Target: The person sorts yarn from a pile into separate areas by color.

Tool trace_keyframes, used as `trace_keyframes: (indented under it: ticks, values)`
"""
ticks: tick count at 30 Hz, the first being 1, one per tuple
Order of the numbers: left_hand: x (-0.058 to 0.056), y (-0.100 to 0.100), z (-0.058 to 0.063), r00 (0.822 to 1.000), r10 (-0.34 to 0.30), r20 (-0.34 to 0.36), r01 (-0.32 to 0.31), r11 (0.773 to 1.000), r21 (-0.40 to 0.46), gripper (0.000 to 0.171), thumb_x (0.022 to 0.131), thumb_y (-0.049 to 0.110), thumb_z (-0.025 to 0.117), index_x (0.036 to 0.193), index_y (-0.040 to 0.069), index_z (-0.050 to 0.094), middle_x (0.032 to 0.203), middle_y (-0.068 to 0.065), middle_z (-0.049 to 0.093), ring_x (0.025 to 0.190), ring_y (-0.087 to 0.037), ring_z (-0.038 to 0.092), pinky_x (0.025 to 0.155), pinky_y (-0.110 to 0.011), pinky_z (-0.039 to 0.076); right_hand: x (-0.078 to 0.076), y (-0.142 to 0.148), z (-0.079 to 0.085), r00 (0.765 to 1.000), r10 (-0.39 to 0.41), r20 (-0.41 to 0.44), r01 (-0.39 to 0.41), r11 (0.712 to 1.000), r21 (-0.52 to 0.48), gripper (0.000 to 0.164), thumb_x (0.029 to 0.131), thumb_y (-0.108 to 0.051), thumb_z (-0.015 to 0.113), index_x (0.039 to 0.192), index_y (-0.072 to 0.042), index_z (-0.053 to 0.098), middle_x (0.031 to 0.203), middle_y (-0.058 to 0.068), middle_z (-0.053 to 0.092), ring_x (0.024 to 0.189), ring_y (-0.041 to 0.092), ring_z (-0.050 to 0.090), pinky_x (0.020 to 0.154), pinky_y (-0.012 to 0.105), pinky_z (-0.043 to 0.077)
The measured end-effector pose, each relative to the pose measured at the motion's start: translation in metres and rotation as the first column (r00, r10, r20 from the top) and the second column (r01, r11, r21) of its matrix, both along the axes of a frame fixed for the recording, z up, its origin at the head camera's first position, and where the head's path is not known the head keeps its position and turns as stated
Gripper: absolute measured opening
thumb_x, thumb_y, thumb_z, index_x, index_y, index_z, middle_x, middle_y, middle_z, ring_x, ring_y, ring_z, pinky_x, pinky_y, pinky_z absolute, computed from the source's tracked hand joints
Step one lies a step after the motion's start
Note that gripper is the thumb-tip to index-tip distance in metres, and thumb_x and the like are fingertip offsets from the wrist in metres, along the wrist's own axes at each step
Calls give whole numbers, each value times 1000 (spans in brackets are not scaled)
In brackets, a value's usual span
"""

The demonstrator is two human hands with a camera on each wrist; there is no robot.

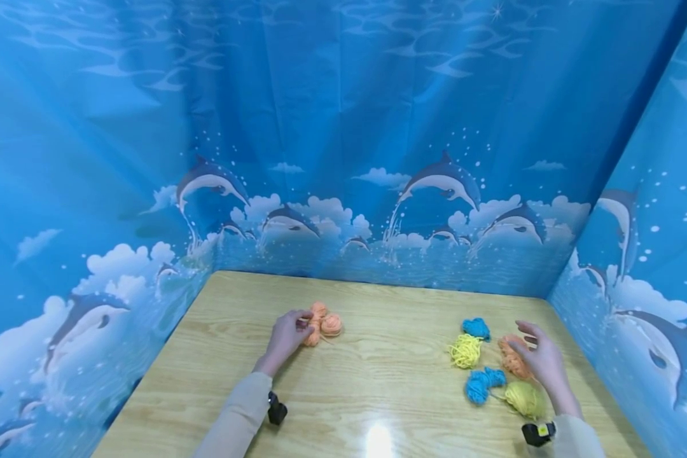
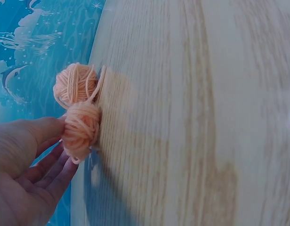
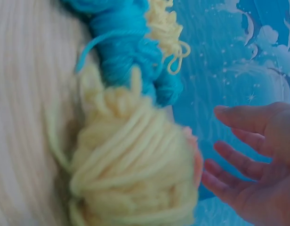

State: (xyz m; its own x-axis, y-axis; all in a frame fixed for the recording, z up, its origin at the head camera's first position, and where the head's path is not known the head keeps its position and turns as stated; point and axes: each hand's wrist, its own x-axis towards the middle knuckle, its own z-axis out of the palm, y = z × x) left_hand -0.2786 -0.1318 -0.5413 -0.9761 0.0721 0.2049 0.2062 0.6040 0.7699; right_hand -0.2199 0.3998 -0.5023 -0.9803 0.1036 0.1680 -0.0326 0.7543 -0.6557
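Observation:
At the left of the table, several peach yarn balls [image 1: 331,324] lie bunched together. My left hand [image 1: 288,332] pinches the nearer peach ball [image 2: 82,129] between thumb and fingers, and another peach ball [image 2: 75,84] sits just beyond it in the left wrist view. On the right side my right hand [image 1: 544,359] hovers beside an orange yarn bundle [image 1: 514,356], fingers spread and relaxed. In the right wrist view that hand [image 3: 258,160] holds nothing; a large pale yellow yarn ball [image 3: 135,165] partly hides the orange bundle [image 3: 197,157].
Around the right hand lie a blue yarn bundle [image 1: 476,329], a bright yellow one [image 1: 465,352], a second blue one [image 1: 485,384] and the pale yellow ball [image 1: 525,399]. A dolphin-print curtain [image 1: 343,159] borders the wooden table [image 1: 389,356] at the back and sides.

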Motion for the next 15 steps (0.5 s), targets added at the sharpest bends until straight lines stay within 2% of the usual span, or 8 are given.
trace_keyframes:
  ticks: [7,15]
  values:
    - [-1,0,0,1000,-3,2,3,1000,-8,29,91,4,74,120,-1,71,113,-16,69,95,-28,70,80,-39,60,1,16,-8,992,-18,123,9,998,69,62,100,-16,63,147,13,35,143,44,38,123,62,44,93,65,48]
    - [-2,0,-1,1000,0,9,0,1000,-24,29,92,5,74,120,0,71,112,-16,70,94,-28,70,79,-39,60,-2,27,-15,963,-41,265,16,996,93,77,99,-35,65,146,15,32,142,44,39,120,60,49,91,64,48]
